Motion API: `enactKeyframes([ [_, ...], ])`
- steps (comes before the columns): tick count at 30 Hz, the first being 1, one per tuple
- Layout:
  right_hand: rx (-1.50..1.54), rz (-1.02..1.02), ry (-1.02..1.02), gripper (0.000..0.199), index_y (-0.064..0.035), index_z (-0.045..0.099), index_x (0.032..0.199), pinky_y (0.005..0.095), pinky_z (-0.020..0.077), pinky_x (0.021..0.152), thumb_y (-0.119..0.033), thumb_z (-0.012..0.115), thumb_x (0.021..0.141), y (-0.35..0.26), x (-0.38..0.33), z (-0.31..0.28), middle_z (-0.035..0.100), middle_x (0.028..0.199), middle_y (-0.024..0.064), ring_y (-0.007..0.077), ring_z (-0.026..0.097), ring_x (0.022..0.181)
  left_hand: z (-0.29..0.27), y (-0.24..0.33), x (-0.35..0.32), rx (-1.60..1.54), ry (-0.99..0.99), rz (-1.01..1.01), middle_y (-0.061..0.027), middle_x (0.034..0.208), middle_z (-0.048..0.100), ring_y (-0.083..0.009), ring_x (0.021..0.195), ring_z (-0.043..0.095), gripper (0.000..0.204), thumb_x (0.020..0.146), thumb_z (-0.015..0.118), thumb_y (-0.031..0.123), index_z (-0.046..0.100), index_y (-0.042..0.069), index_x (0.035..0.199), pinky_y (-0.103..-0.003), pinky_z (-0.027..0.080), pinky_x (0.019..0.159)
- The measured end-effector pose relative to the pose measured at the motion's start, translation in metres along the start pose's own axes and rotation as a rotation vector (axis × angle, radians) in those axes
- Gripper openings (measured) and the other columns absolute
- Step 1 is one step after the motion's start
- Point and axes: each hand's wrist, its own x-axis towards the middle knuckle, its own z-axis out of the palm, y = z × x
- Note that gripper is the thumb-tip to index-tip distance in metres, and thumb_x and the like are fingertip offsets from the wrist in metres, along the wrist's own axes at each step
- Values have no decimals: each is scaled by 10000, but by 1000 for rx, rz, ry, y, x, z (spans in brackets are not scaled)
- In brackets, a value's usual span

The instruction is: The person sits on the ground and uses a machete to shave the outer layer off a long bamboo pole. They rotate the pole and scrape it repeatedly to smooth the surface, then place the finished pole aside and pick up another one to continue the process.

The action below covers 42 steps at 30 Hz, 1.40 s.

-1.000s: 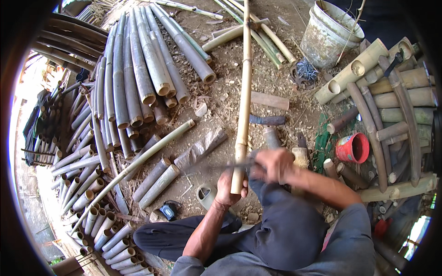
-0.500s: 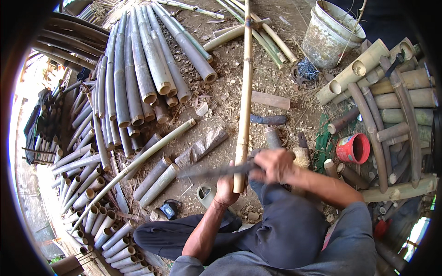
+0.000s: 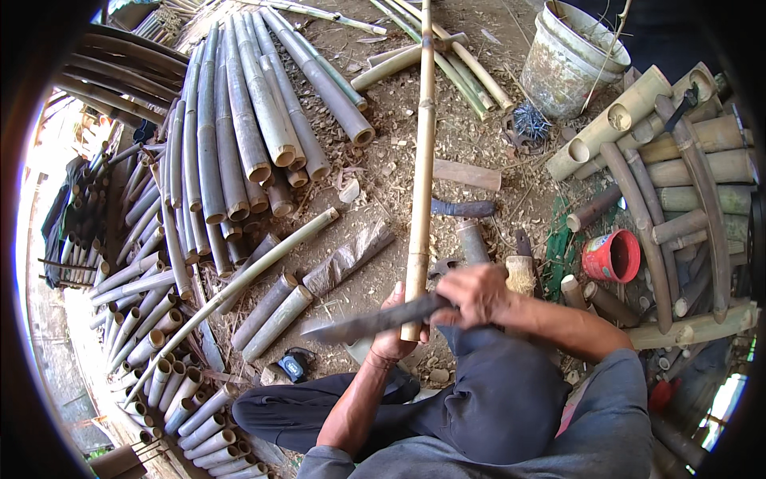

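A long, pale bamboo pole runs away from me, its near end just above my lap. My left hand is closed around that end from the left and below. In my right hand is a machete, gripped by its handle. The dark, broad blade points left and lies across the pole close to its cut end, slightly blurred. The blade hides part of my left hand's fingers.
Cut bamboo lengths lie in rows at the left. Stacked bamboo pieces, a red bucket and a dirty white bucket stand at the right. A tape measure is on the ground by my left knee.
The machete has moved a little toward me along the pole, toward its near end. My right hand has come slightly nearer too. My left hand keeps its hold.
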Motion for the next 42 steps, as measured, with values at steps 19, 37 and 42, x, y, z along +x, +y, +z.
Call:
enactKeyframes([
  [19,29,559,-82,560,-99,540,745,397,483,437,-583,422,999,41,25,-27,577,632,81,233,580,485,7,10,8,218,126,70,-71,699,596,-167,473,540,468,1049,350,481,567,67,1063,-278,436,401],
  [37,188,437,139,614,-100,509,733,335,389,325,-647,389,984,24,5,-9,534,563,50,135,458,401,33,29,-2,-75,-25,-99,-45,662,550,-156,455,471,539,1043,349,461,511,28,1321,-253,387,391],
  [42,101,78,94,547,-61,561,781,395,513,490,-589,562,923,16,15,-6,579,652,101,281,624,553,35,13,-2,-81,148,8,-46,766,585,-142,491,515,376,1048,366,409,555,109,1173,-230,399,377],
])
